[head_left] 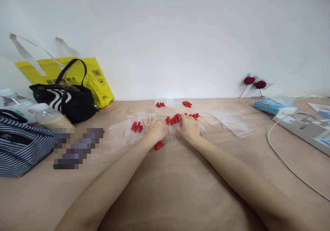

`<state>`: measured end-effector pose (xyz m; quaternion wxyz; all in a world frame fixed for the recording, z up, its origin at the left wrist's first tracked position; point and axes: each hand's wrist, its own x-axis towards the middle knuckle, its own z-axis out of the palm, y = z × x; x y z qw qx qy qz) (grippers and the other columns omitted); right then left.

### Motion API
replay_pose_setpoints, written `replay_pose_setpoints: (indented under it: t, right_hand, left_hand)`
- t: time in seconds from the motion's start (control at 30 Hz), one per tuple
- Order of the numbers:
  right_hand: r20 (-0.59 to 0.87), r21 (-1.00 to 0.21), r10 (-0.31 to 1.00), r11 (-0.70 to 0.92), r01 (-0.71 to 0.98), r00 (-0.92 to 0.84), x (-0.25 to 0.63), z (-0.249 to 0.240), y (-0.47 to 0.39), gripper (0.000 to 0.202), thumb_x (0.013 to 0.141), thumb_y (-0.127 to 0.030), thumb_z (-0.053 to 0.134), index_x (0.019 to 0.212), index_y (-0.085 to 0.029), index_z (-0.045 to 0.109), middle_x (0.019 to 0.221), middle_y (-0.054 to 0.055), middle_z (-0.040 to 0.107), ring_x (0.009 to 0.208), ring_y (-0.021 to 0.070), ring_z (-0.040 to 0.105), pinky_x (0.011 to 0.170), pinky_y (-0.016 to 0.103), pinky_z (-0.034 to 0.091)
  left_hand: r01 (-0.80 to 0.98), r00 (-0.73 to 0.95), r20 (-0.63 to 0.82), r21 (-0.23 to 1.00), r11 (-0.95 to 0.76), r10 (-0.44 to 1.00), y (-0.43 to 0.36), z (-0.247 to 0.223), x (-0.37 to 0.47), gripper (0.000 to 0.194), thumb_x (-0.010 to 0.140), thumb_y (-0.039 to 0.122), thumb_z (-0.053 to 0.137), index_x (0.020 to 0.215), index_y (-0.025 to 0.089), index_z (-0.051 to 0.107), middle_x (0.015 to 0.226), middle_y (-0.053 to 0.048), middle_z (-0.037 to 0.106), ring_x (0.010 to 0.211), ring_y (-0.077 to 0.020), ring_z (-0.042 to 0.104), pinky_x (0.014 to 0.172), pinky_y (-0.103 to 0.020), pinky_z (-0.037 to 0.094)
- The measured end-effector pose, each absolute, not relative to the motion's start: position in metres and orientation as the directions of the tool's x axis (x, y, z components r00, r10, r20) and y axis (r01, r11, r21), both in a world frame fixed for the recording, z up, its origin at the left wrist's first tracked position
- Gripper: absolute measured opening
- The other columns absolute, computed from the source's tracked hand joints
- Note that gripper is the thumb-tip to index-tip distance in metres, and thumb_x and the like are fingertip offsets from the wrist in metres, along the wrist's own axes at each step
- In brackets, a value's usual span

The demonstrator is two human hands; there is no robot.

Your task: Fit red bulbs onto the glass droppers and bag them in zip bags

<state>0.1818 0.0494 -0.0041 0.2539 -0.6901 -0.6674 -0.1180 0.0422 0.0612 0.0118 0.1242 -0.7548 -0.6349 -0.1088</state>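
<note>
Several droppers (172,128) with red rubber bulbs and thin clear tubes lie in a row at the middle of the table. My right hand (190,127) is over this row with its fingers bent and closed on a dropper; more red bulbs (194,115) show just beyond it. To the left, my left hand (154,130) is curled, and its fingertips are hidden. Loose red bulbs (159,145) lie by its wrist. Beside it, a clear zip bag (118,135) lies with several droppers (136,127) on or in it.
Further back are bagged red bulbs (160,104) and another group (187,104). Clear bags (233,123) lie at right, near a tissue pack (274,105), a white cable (279,155) and roses (260,84). Yellow bag (103,87), black bag (77,104), striped bag (25,152) and bottles (53,117) stand left.
</note>
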Motion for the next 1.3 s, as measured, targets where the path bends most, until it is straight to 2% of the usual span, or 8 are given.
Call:
replay_pose_setpoints:
  t: [0.37,0.57,0.67,0.77,0.93,1.03,1.17,1.3]
  right_hand:
    - [0.488,-0.233,0.872,0.102,0.967,0.026,0.186,-0.009,0.044,0.016,0.075,-0.021,0.046,0.076,-0.017,0.061,0.076,0.010,0.067,0.075,0.0230,0.057,0.072,0.038,0.027]
    - [0.398,-0.659,0.917,0.283,0.697,0.004,0.187,-0.006,0.035,0.028,0.079,-0.040,0.045,0.077,-0.021,0.066,0.072,0.002,0.066,0.068,0.0168,0.057,0.062,0.028,0.035]
    - [0.301,-0.842,0.953,0.256,0.475,0.019,0.182,-0.009,0.033,0.036,0.078,-0.047,0.044,0.071,-0.018,0.065,0.065,0.001,0.063,0.061,0.0148,0.055,0.056,0.025,0.037]
    - [0.283,-0.909,0.955,0.239,0.341,0.085,0.180,-0.011,0.031,0.037,0.077,-0.048,0.044,0.064,-0.016,0.059,0.059,0.001,0.059,0.056,0.0138,0.052,0.053,0.024,0.037]
    - [0.434,-0.842,0.888,0.341,0.418,0.151,0.205,-0.013,0.012,0.032,0.083,-0.043,0.035,0.069,-0.018,0.049,0.059,0.001,0.055,0.052,0.0133,0.049,0.052,0.025,0.037]
    - [0.521,-0.733,0.852,0.410,0.543,0.061,0.229,-0.018,-0.006,0.025,0.087,-0.036,0.032,0.072,-0.020,0.044,0.056,0.000,0.051,0.050,0.0131,0.048,0.053,0.025,0.037]
    - [0.609,-0.541,0.793,0.437,0.718,-0.024,0.246,-0.025,-0.020,0.020,0.087,-0.031,0.033,0.076,-0.020,0.046,0.062,0.001,0.054,0.053,0.0138,0.048,0.055,0.026,0.035]
    - [0.613,-0.499,0.785,0.470,0.729,-0.087,0.243,-0.028,-0.022,0.017,0.087,-0.026,0.034,0.085,-0.019,0.050,0.072,0.003,0.059,0.064,0.0157,0.053,0.060,0.028,0.036]
  left_hand:
    - [0.980,0.149,0.323,0.079,-0.184,0.935,0.064,0.017,0.043,0.026,0.071,0.031,0.048,0.059,0.013,0.063,0.080,-0.016,0.061,0.091,-0.0356,0.048,0.076,-0.050,0.030]
    - [0.937,0.173,0.201,0.268,-0.224,0.964,0.046,0.033,0.047,0.037,0.079,0.038,0.042,0.054,0.019,0.061,0.057,-0.004,0.059,0.073,-0.0244,0.055,0.068,-0.041,0.037]
    - [0.910,0.196,0.204,0.326,-0.255,0.959,0.029,0.031,0.055,0.038,0.082,0.040,0.038,0.060,0.021,0.063,0.070,-0.003,0.062,0.079,-0.0230,0.055,0.070,-0.040,0.038]
    - [0.872,0.225,0.265,0.375,-0.315,0.938,0.026,0.025,0.052,0.030,0.081,0.041,0.042,0.075,0.023,0.065,0.086,-0.005,0.062,0.090,-0.0256,0.052,0.075,-0.043,0.036]
    - [0.892,0.286,0.283,0.271,-0.362,0.916,0.048,0.024,0.011,0.017,0.075,0.031,0.052,0.078,0.020,0.064,0.093,-0.009,0.061,0.095,-0.0290,0.050,0.080,-0.047,0.031]
    - [0.838,0.435,0.205,0.265,-0.478,0.877,0.047,0.026,-0.013,0.009,0.070,0.030,0.058,0.070,0.023,0.064,0.082,-0.001,0.063,0.085,-0.0214,0.054,0.079,-0.038,0.033]
    - [0.771,0.577,0.180,0.200,-0.604,0.797,0.028,0.022,-0.023,0.020,0.075,0.038,0.052,0.069,0.023,0.062,0.077,-0.001,0.061,0.080,-0.0189,0.053,0.079,-0.038,0.031]
    - [0.796,0.569,0.190,0.116,-0.594,0.800,0.018,0.020,-0.019,0.021,0.079,0.033,0.048,0.067,0.020,0.059,0.078,-0.002,0.058,0.079,-0.0193,0.051,0.078,-0.040,0.028]
